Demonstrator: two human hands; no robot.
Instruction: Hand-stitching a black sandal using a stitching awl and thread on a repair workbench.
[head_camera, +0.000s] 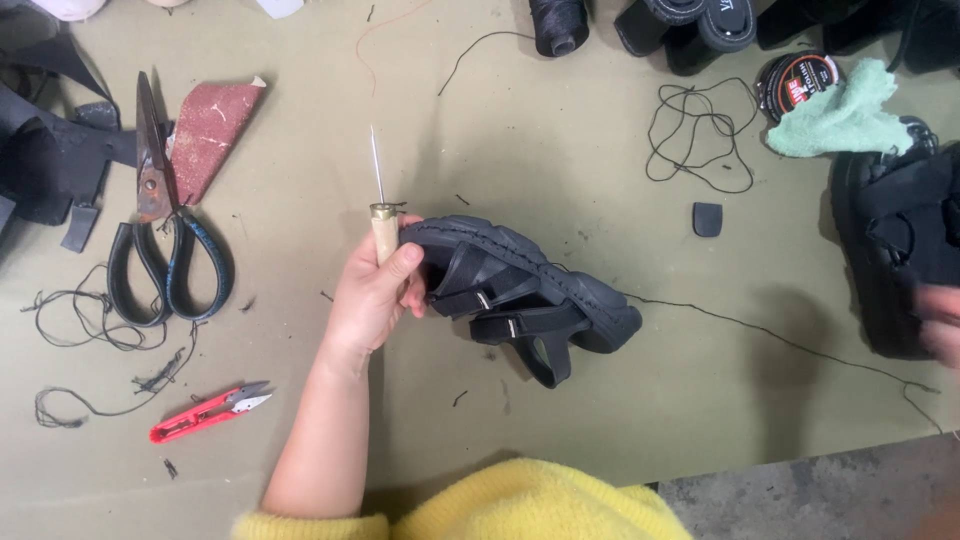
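On table, left hand (372, 295) gripping awl (381, 205), sandal (525, 290) alongside

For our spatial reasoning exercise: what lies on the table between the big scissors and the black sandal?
In the head view, the left hand holding a wooden-handled awl lies between the scissors and sandal.

Black sandal (530, 290) on edge; wooden-handled awl (380, 205) upright.

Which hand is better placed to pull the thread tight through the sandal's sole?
The right hand: it is at the far end of the thread. The left hand is busy holding the awl and sandal.
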